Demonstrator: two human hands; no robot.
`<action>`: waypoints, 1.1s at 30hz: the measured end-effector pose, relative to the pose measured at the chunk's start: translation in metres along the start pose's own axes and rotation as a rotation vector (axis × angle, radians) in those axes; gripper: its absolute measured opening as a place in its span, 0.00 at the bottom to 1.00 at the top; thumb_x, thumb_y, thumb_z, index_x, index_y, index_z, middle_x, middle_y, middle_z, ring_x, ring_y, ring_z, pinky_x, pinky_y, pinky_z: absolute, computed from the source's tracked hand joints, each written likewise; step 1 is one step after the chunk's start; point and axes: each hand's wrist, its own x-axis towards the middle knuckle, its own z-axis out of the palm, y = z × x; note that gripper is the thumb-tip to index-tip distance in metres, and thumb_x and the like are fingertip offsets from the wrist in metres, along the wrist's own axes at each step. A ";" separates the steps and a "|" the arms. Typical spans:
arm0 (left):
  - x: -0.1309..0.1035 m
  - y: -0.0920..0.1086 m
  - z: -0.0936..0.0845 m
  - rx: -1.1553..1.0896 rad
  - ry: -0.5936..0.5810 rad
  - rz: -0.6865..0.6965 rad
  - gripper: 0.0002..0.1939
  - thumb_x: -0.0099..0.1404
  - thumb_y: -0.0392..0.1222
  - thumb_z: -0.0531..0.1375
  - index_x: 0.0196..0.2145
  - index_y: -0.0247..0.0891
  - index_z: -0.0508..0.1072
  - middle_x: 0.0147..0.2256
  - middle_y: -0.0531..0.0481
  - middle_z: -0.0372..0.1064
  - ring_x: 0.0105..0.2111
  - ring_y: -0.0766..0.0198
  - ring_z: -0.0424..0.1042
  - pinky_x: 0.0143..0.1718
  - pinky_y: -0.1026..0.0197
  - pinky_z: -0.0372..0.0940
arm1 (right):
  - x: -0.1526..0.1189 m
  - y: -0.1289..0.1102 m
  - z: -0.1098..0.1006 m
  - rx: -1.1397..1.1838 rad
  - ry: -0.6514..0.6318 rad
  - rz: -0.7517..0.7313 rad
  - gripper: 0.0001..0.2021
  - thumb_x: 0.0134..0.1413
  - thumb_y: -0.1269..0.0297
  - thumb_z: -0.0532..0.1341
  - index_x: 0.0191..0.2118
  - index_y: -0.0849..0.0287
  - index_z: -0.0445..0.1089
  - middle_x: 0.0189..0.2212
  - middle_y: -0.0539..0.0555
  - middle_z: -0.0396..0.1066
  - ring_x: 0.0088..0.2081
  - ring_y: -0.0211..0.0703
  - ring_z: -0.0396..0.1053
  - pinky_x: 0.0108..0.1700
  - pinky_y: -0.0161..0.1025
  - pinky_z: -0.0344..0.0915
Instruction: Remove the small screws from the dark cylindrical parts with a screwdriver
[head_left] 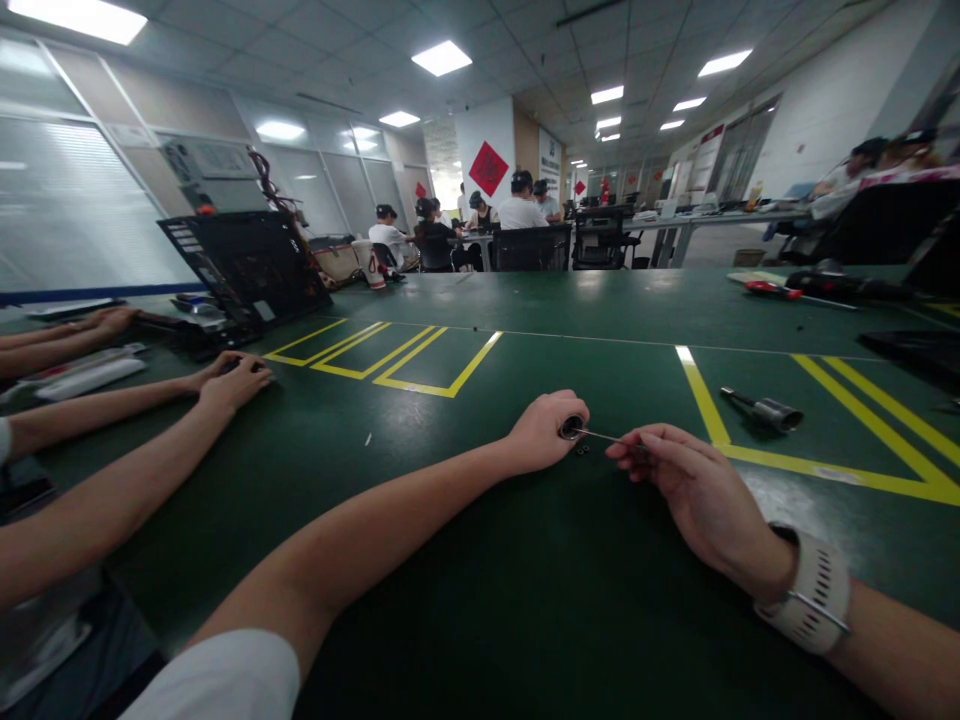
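My left hand (pixel 550 432) is wrapped round a short hollow metal cylinder (pixel 571 428), its open end turned toward my right. Between the fingertips of my right hand (pixel 686 475) is a thin metal rod (pixel 604 437), and its tip reaches the cylinder's mouth; how deep it goes I cannot tell. Two tiny dark ring-like parts (pixel 583 450) lie on the table just below the cylinder. Farther right, inside a yellow-taped area, lies a grey metal socket-like piece (pixel 776 412) with a narrow dark shank.
The green table (pixel 480 560) bears yellow tape outlines (pixel 420 388). Left of me, a co-worker's hands (pixel 236 380) hold something small and dark. A black panel-like device (pixel 247 265) stands at the back left. A red-handled screwdriver (pixel 772 290) lies at the far right.
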 end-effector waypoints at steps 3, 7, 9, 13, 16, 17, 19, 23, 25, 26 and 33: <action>0.000 0.003 -0.001 0.066 -0.023 -0.017 0.02 0.59 0.32 0.57 0.29 0.35 0.66 0.31 0.52 0.63 0.32 0.66 0.64 0.35 0.63 0.58 | -0.001 -0.002 0.002 -0.042 0.019 -0.017 0.09 0.50 0.58 0.61 0.31 0.58 0.73 0.33 0.56 0.73 0.35 0.46 0.67 0.35 0.42 0.63; 0.000 0.008 -0.003 0.178 -0.077 -0.001 0.03 0.58 0.30 0.55 0.30 0.35 0.66 0.31 0.51 0.64 0.32 0.65 0.64 0.36 0.61 0.57 | -0.004 -0.003 0.006 -0.155 0.005 -0.035 0.09 0.51 0.58 0.60 0.32 0.58 0.73 0.35 0.56 0.73 0.36 0.47 0.67 0.36 0.42 0.63; 0.000 0.010 -0.004 0.229 -0.085 0.008 0.04 0.58 0.30 0.54 0.30 0.35 0.66 0.31 0.50 0.64 0.33 0.64 0.64 0.35 0.61 0.56 | -0.005 -0.003 0.006 -0.224 -0.002 -0.053 0.10 0.52 0.58 0.60 0.33 0.57 0.73 0.35 0.55 0.73 0.37 0.46 0.67 0.37 0.43 0.62; 0.000 0.012 -0.004 0.290 -0.084 0.011 0.04 0.57 0.29 0.54 0.30 0.36 0.66 0.31 0.50 0.63 0.33 0.63 0.62 0.34 0.61 0.54 | -0.006 -0.001 0.003 -0.339 -0.004 -0.109 0.10 0.53 0.57 0.58 0.32 0.57 0.73 0.34 0.54 0.73 0.36 0.46 0.66 0.39 0.44 0.61; 0.000 0.012 -0.003 0.306 -0.089 -0.003 0.05 0.57 0.29 0.54 0.30 0.36 0.66 0.31 0.50 0.63 0.33 0.63 0.62 0.34 0.61 0.54 | -0.007 -0.001 0.002 -0.369 0.010 -0.141 0.10 0.53 0.57 0.58 0.31 0.57 0.73 0.32 0.54 0.73 0.36 0.46 0.67 0.40 0.45 0.61; 0.000 0.012 -0.003 0.308 -0.091 -0.007 0.05 0.57 0.29 0.54 0.30 0.36 0.66 0.31 0.50 0.63 0.33 0.63 0.62 0.34 0.61 0.54 | -0.007 -0.001 0.002 -0.371 0.021 -0.147 0.10 0.53 0.57 0.58 0.30 0.57 0.73 0.31 0.54 0.72 0.36 0.47 0.67 0.39 0.45 0.61; 0.000 0.013 -0.004 0.307 -0.092 -0.014 0.05 0.58 0.29 0.54 0.30 0.36 0.66 0.32 0.50 0.63 0.33 0.63 0.62 0.35 0.61 0.54 | -0.007 -0.001 0.002 -0.373 0.038 -0.151 0.10 0.53 0.58 0.58 0.30 0.57 0.72 0.30 0.54 0.72 0.35 0.47 0.67 0.39 0.45 0.61; -0.001 0.014 -0.004 0.301 -0.087 -0.028 0.05 0.57 0.29 0.55 0.30 0.36 0.66 0.32 0.50 0.63 0.33 0.63 0.63 0.35 0.61 0.55 | -0.006 0.001 0.000 -0.382 0.052 -0.168 0.10 0.54 0.58 0.57 0.29 0.57 0.72 0.29 0.53 0.71 0.35 0.47 0.67 0.39 0.46 0.61; -0.001 0.014 -0.004 0.295 -0.084 -0.031 0.05 0.56 0.29 0.55 0.30 0.36 0.65 0.32 0.50 0.63 0.33 0.63 0.63 0.35 0.61 0.55 | -0.006 0.003 -0.002 -0.382 0.058 -0.188 0.10 0.54 0.59 0.57 0.29 0.56 0.72 0.28 0.52 0.71 0.34 0.46 0.66 0.39 0.45 0.60; -0.001 0.013 -0.004 0.290 -0.080 -0.034 0.05 0.56 0.29 0.55 0.29 0.35 0.65 0.32 0.50 0.63 0.33 0.63 0.63 0.35 0.61 0.56 | -0.005 0.004 -0.003 -0.385 0.060 -0.194 0.10 0.55 0.59 0.57 0.28 0.56 0.71 0.28 0.52 0.71 0.34 0.45 0.66 0.39 0.44 0.60; -0.001 0.007 0.000 0.192 0.013 -0.067 0.03 0.57 0.30 0.56 0.30 0.36 0.65 0.31 0.51 0.63 0.32 0.65 0.63 0.33 0.63 0.58 | -0.004 0.006 -0.003 -0.416 0.084 -0.138 0.10 0.54 0.59 0.57 0.27 0.56 0.70 0.26 0.51 0.69 0.32 0.45 0.65 0.37 0.44 0.59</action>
